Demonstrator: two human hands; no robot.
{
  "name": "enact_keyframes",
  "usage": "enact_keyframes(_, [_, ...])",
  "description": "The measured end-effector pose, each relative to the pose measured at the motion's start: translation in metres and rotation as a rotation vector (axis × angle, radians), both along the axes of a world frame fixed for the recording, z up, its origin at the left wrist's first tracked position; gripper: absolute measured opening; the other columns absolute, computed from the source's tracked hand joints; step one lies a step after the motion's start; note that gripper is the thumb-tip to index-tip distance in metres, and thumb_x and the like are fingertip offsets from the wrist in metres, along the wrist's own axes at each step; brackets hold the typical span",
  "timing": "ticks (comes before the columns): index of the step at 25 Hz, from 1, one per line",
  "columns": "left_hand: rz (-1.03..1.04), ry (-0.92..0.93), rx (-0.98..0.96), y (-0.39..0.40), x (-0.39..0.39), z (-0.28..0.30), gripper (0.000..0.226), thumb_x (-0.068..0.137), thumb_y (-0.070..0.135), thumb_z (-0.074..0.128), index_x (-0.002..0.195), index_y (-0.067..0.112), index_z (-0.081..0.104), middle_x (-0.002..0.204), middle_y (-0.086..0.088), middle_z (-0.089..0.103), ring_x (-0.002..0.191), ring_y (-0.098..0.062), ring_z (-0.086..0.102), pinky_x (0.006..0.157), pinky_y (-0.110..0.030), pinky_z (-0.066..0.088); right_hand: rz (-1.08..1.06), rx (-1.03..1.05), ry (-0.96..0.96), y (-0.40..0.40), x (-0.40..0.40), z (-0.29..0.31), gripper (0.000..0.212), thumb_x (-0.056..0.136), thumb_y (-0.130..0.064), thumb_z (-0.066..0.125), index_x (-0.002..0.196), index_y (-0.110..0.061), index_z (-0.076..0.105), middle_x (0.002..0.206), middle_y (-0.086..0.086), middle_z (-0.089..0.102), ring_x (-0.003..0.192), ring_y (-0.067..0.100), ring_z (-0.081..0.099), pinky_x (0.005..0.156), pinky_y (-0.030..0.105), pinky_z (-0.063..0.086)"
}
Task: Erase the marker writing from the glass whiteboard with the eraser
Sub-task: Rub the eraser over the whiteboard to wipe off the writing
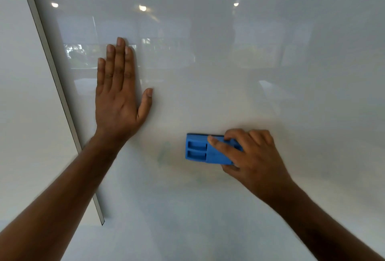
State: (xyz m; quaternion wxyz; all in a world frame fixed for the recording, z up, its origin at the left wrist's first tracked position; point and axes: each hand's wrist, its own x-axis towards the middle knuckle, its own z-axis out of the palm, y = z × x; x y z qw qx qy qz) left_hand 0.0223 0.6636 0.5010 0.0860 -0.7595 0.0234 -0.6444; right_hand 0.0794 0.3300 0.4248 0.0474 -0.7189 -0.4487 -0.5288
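The board (pixel 270 94) fills nearly the whole view, its glossy surface mirroring ceiling lights and a window with greenery. Its left edge is a thin metal strip (pixel 62 102) running from 11 o'clock down toward 7 o'clock, with plain wall (pixel 23 114) beyond it.

The left hand (pixel 118 98) lies flat on the glass at about 10 o'clock from the centre, palm down, four fingers together pointing up and the thumb splayed to the right. It grips nothing.

The right hand (pixel 254 154) sits at roughly 4 o'clock from the centre, curled around the right end of the blue eraser (pixel 200 150), forefinger laid along its back, the other fingers over the top edge and the thumb under the lower edge. The eraser lies level against the glass, its ribbed left half showing two recessed slots (no brand or label can be read on it).

Just left of the eraser, at 9 o'clock from it, a faint greenish smear (pixel 163 153) remains; more pale traces spread below at 6 o'clock. No legible writing shows anywhere.
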Motion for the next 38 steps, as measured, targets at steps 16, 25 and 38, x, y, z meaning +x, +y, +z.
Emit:
enact_keyframes(16, [0.008,-0.007,0.022,0.002,0.001,0.000,0.076,0.113,0.044,0.036,0.170,-0.001,0.015,0.178,-0.025,0.016,0.167,-0.042,0.012,0.138,-0.046,0.004,0.063,-0.009,0.034,0.039,-0.004,-0.020,0.065,0.079,-0.033,0.070,0.142,-0.036,0.053,0.120,-0.005,0.054,0.090,0.020,0.046,0.085,0.041,0.034])
enact_keyframes(25, [0.003,0.011,0.021,0.001,-0.001,0.001,0.077,0.113,0.044,0.036,0.170,-0.003,0.016,0.178,-0.027,0.016,0.166,-0.043,0.013,0.138,-0.048,0.005,0.113,-0.141,0.051,0.093,-0.025,-0.059,0.062,0.082,-0.026,0.069,0.141,-0.040,0.056,0.120,-0.009,0.061,0.087,0.017,0.052,0.082,0.038,0.033])
enact_keyframes(38, [0.019,0.003,0.019,0.001,-0.002,0.000,0.076,0.112,0.044,0.035,0.169,-0.003,0.017,0.178,-0.027,0.017,0.167,-0.043,0.013,0.138,-0.047,0.005,0.110,-0.022,0.134,0.093,-0.020,-0.027,0.073,0.074,-0.034,0.074,0.143,-0.043,0.052,0.123,-0.010,0.051,0.094,0.017,0.043,0.081,0.040,0.028])
